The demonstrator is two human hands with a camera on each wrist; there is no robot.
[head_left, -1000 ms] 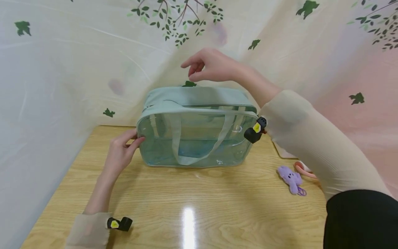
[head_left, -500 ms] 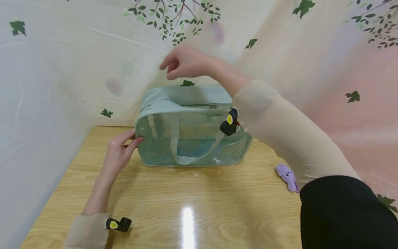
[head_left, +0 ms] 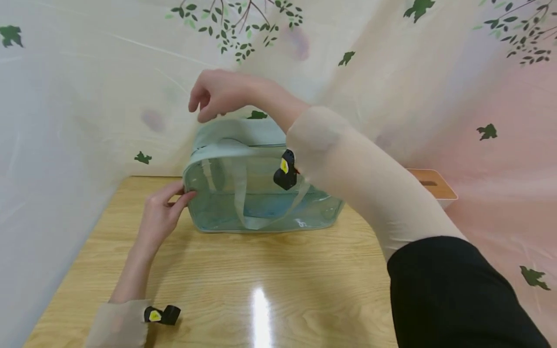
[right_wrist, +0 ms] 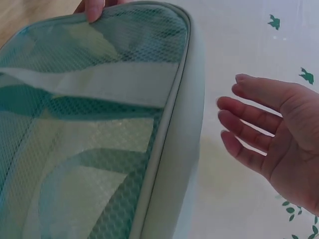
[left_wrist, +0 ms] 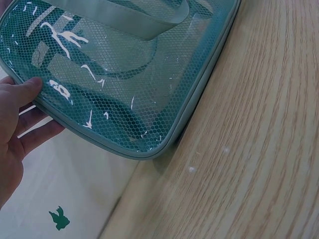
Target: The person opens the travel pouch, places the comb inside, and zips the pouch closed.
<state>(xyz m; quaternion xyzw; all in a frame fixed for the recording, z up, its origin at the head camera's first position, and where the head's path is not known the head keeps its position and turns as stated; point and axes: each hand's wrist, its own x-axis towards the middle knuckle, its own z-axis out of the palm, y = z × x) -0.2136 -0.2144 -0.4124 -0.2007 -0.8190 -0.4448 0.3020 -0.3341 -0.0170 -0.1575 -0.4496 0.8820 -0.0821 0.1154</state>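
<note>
See-through green bag (head_left: 263,176) upright on the wooden counter (head_left: 209,280), pinched at one end.
The person's left grip (head_left: 158,212) pinches the bag's left edge between thumb and fingers; the right grip (head_left: 222,92) hangs over its top, apart from it, fingers spread and loosely bent. A strap handle (head_left: 240,193) droops down the front.

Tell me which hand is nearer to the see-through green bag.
Left. The left hand grips the bag by its left side edge, while the right hand is raised above the bag's top, not touching it.
</note>
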